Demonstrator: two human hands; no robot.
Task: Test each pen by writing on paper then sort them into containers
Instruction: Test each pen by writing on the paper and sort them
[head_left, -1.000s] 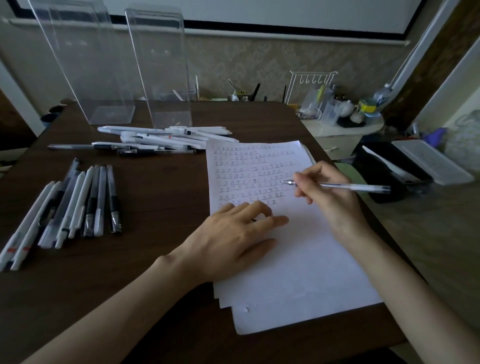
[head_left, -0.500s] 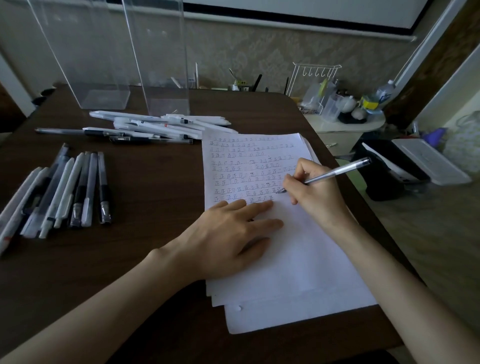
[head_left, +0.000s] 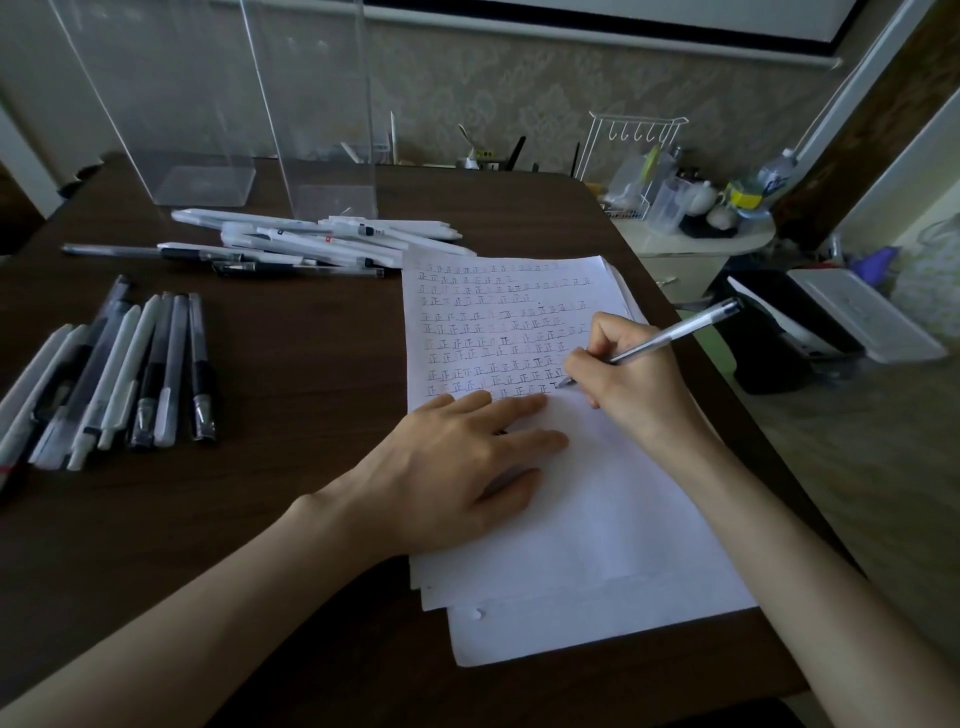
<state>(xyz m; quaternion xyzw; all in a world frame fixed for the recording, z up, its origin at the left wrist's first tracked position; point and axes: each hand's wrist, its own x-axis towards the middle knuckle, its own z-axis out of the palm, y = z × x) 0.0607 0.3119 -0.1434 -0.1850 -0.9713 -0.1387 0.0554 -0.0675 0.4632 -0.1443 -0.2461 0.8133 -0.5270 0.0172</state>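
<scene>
Head view looks down on a dark wooden bench (head_left: 285, 389), where the right hand (head_left: 631, 387) has its fingers (head_left: 605, 332) clamped round a slim clear-barrelled pen (head_left: 675, 332), its tip touching a white sheet of paper (head_left: 597, 519) at the end of the lowest written row. The left hand (head_left: 457, 467) lies flat on that sheet just below, fingers straight and slightly apart. A row of white and black pens (head_left: 130, 374) lies to the left, and a loose heap of white pens (head_left: 311, 241) sits before two tall clear plastic containers (head_left: 208, 104).
</scene>
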